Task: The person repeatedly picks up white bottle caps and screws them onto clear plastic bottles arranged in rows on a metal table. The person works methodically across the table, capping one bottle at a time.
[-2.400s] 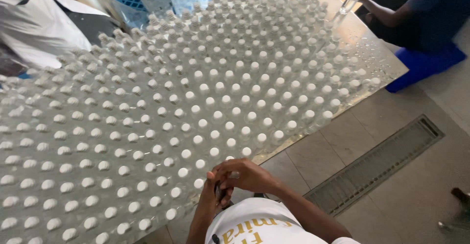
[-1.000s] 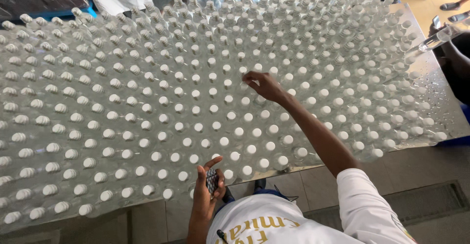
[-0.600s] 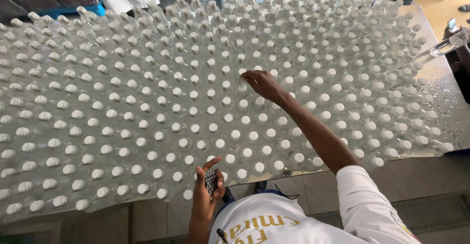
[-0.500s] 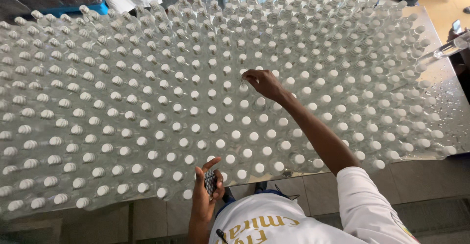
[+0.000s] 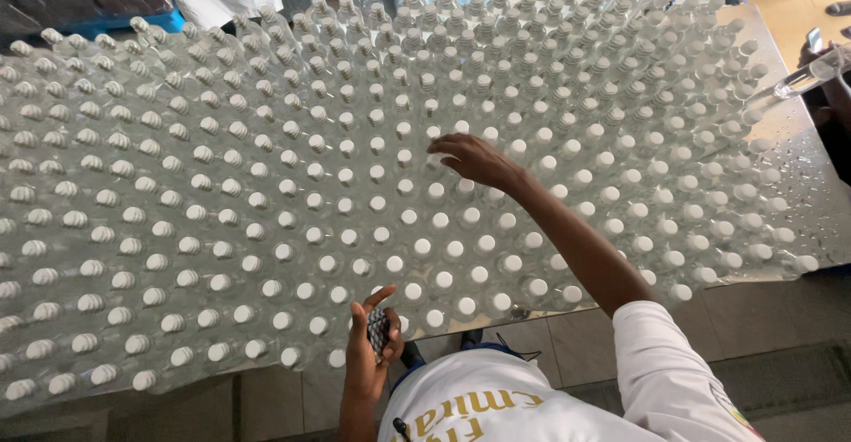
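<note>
Steel table (image 5: pixel 802 185), wet at the right edge, packed with clear capped bottles (image 5: pixel 266 194) standing upright. My right hand (image 5: pixel 474 160) reaches far over the middle rows, fingers spread loosely, resting on caps, gripping nothing. My left hand (image 5: pixel 365 346), near edge, is closed around a small dark device (image 5: pixel 378 328). Risk: my forearm brushing caps could topple close-packed neighbours.

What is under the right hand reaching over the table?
The right hand rests over white-capped clear bottles; the caps directly beneath it are covered. The left hand holds a small dark object.
</note>
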